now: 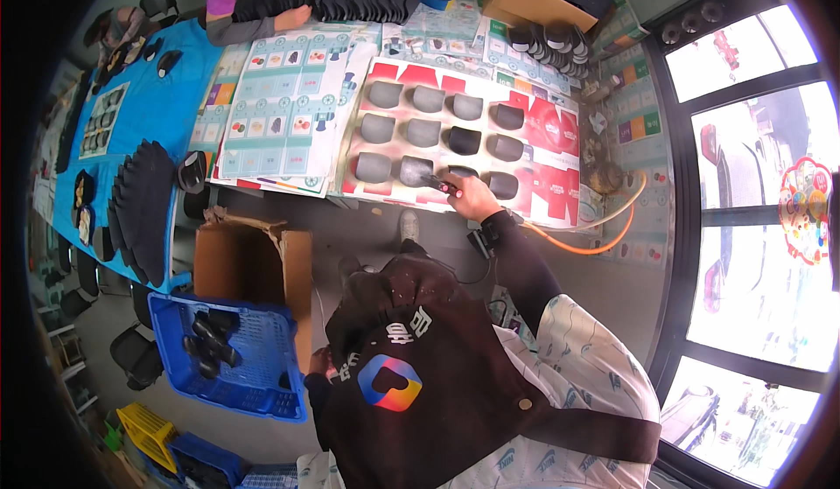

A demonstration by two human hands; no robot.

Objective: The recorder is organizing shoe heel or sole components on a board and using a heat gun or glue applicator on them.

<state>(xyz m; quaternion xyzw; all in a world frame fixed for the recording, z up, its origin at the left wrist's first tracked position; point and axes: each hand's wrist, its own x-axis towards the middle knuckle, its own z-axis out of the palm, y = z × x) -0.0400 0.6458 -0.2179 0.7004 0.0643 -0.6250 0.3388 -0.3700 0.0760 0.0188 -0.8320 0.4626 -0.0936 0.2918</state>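
Observation:
My right hand [472,199] is closed around a small dark spray gun [444,185], held over the near edge of a red-and-white printed board [551,190]. Several curved, rounded pads lie on the board in rows, most looking grey and one noticeably blacker pad [464,140] in the middle row. The gun's tip points at a grey pad [415,170] in the near row, where a pale mist shows. Another pad is partly hidden behind my right hand. My left hand [322,363] hangs low at my side by the apron, its fingers mostly hidden.
An orange hose [604,242] loops off the table's right side. Printed sheets [284,104] cover the table to the left. An open cardboard box [297,288] and a blue crate [289,349] stand on the floor. Across the table, another person's hand [293,18] touches a row of stacked dark pads.

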